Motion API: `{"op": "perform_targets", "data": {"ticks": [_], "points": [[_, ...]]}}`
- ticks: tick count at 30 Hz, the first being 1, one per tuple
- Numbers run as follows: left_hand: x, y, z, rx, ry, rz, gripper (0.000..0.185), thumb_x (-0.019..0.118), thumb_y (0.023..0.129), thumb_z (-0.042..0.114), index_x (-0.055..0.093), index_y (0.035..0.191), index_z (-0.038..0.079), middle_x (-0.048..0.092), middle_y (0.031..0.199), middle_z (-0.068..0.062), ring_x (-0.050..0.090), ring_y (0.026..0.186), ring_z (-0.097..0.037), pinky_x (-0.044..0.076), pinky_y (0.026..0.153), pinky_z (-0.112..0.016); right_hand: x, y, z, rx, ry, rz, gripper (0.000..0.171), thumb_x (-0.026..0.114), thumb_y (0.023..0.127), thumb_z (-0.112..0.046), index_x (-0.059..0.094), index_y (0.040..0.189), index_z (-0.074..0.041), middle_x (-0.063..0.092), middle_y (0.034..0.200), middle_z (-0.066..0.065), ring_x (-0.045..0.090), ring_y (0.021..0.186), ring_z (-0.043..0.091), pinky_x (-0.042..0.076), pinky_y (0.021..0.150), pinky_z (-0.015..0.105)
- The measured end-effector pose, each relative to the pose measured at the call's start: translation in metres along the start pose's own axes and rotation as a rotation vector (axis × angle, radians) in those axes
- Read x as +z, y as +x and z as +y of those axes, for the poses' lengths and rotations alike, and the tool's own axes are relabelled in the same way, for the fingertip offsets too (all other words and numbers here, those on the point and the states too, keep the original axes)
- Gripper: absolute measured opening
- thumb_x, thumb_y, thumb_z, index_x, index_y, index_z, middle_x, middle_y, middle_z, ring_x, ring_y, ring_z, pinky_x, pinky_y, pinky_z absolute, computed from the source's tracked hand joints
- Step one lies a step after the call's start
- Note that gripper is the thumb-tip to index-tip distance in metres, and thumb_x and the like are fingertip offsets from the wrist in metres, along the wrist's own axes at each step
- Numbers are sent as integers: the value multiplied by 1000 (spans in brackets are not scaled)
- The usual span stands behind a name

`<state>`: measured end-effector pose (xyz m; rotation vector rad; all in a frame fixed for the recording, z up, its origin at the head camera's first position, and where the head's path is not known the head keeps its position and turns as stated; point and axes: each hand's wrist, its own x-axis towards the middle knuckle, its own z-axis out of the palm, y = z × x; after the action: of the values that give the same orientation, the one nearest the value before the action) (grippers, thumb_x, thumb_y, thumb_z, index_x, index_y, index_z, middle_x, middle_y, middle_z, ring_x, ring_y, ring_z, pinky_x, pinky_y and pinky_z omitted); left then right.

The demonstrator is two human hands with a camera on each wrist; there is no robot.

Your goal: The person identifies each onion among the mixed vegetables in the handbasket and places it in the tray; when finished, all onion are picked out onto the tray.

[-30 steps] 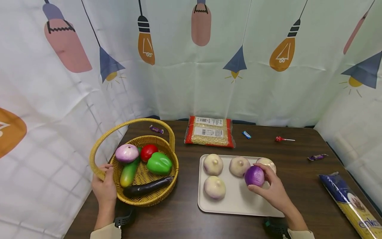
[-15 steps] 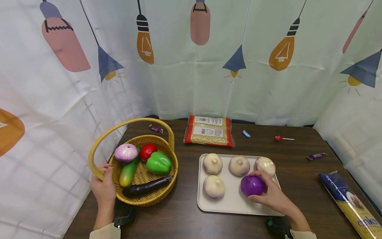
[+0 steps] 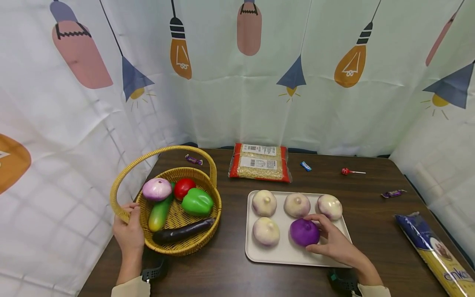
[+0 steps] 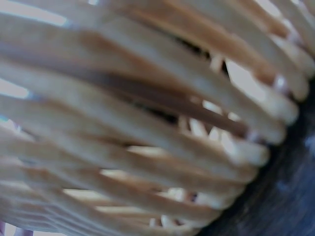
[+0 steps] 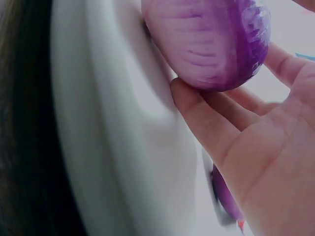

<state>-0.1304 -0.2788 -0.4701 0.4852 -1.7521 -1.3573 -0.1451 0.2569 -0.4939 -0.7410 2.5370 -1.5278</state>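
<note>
Right hand (image 3: 335, 244): fingers curled around purple onion (image 3: 304, 232) on tray (image 3: 293, 255).
Left hand (image 3: 129, 233): gripping basket (image 3: 178, 247) rim.

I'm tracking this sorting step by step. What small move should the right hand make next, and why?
Probably let go: the right hand has its fingers around the dark purple onion, which seems to rest on the white tray, filling a row beside a pale onion.
</note>
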Motion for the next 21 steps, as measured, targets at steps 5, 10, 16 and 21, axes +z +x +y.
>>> {"op": "perform_targets", "data": {"ticks": [5,10,16,21], "points": [[-1,1,-7,-7,2,1,27,57,94,10,51,82,-14,61,90,8,53,85,-6,33,77,-23,2,1,1,-3,-16,22,71,88,70,-17,49,130,-10,51,129,9,54,114,9,48,91,24],[-1,1,-8,-11,-4,1,27,58,95,11,51,84,-13,62,91,8,53,86,-6,34,77,-23,-3,0,-3,0,-68,28,72,87,72,-20,50,133,-8,54,130,9,54,115,9,50,91,32],[0,0,-6,-4,-18,4,27,59,95,12,52,85,-12,62,91,11,53,86,-6,34,77,-23,-18,-2,-19,20,-73,95,58,77,84,-14,50,136,-9,53,134,15,56,116,13,51,91,33],[1,0,-6,0,-29,7,28,59,95,12,51,84,-12,62,91,10,53,85,-7,34,77,-23,-12,16,-48,-57,-76,166,40,70,90,-8,58,128,-8,60,127,9,60,109,10,52,88,30]]}}
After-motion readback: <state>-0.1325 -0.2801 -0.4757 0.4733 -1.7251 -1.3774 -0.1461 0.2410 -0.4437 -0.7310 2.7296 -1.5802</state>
